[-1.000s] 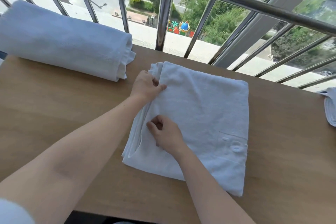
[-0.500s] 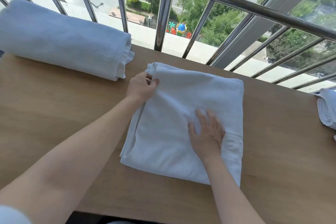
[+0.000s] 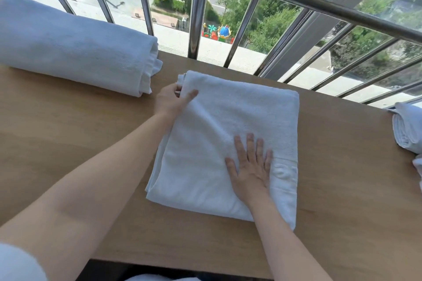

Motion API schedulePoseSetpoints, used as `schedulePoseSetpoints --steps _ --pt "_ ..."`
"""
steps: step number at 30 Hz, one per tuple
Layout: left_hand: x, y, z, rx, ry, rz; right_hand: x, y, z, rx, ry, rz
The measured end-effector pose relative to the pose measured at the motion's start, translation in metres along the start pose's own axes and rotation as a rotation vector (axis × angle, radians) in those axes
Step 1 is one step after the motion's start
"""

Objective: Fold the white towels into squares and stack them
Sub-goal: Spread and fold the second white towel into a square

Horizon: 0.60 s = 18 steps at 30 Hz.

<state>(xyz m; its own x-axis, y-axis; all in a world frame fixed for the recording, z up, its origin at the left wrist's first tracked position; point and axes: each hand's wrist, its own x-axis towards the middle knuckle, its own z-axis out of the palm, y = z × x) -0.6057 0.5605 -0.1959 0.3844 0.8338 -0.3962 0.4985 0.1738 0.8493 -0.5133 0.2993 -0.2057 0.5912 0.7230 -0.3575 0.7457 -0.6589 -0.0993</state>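
Observation:
A white towel (image 3: 239, 116), folded into a rough square, lies flat in the middle of the wooden table (image 3: 68, 148). My left hand (image 3: 172, 100) pinches the towel's far left corner, thumb on top and fingers under the edge layers. Flat on the towel's near right part rests my right hand (image 3: 250, 164), palm down with fingers spread. A stack of folded white towels (image 3: 73, 48) sits at the far left of the table. More white towels (image 3: 408, 128) lie at the right edge, partly out of view.
A metal railing (image 3: 198, 9) with vertical bars runs along the table's far edge, with a street and trees far below. The table's near edge (image 3: 182, 267) is close to my body. Bare wood shows left of and in front of the towel.
My right hand went from pinching the towel's left part to lying flat, spread, on its right part. My left hand stayed at the far left corner. The view shifted slightly.

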Motion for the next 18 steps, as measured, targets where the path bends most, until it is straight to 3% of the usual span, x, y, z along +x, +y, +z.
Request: schedulePoseSetpoints --steps 3,9,14,18 --pt "-0.018 -0.017 0.000 0.136 -0.072 -0.003 0.000 -0.001 0.002 -0.002 0.017 0.004" --pt "-0.034 -0.021 -0.001 -0.035 0.072 0.050 -0.003 -0.001 0.004 -0.010 0.019 -0.030" --pt "-0.059 -0.034 -0.012 0.116 -0.043 -0.005 0.000 -0.002 0.002 -0.002 -0.002 -0.028" --pt "-0.069 -0.039 -0.023 0.052 0.024 0.022 -0.010 0.001 0.003 -0.025 0.019 -0.052"
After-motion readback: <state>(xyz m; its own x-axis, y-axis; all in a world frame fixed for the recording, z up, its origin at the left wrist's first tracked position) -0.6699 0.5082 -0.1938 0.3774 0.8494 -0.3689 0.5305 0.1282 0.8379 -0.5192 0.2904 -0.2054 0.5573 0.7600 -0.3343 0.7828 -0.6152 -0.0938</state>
